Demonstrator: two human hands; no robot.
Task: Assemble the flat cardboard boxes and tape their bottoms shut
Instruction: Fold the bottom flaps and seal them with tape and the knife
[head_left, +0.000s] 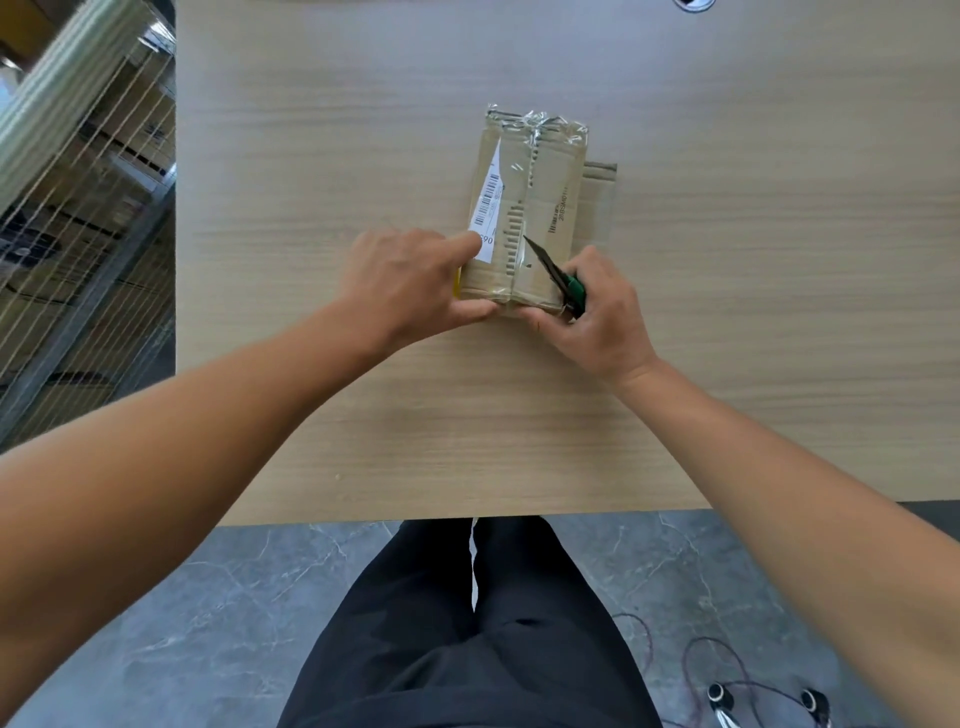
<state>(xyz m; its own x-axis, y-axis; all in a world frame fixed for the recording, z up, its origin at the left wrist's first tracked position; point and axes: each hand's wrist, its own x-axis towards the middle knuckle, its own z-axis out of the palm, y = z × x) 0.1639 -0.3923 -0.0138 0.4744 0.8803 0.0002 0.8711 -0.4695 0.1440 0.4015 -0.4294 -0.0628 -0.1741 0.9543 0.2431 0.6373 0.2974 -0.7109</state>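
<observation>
Cardboard bundle (524, 208), flattened, film-wrapped, white barcode label (488, 213); lying mid-table (311, 156), just beyond both hands. Left hand (410, 280): clamped on near left corner. Right hand (597, 317): gripping green utility knife (561, 280), blade tip on wrapping.

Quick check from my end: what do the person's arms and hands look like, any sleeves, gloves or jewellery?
Both forearms are bare up to the frame edges, with no sleeve showing. The left hand and right hand wear no gloves, and no rings, watch or wristband are visible. Lower down, the person wears dark trousers.
</observation>
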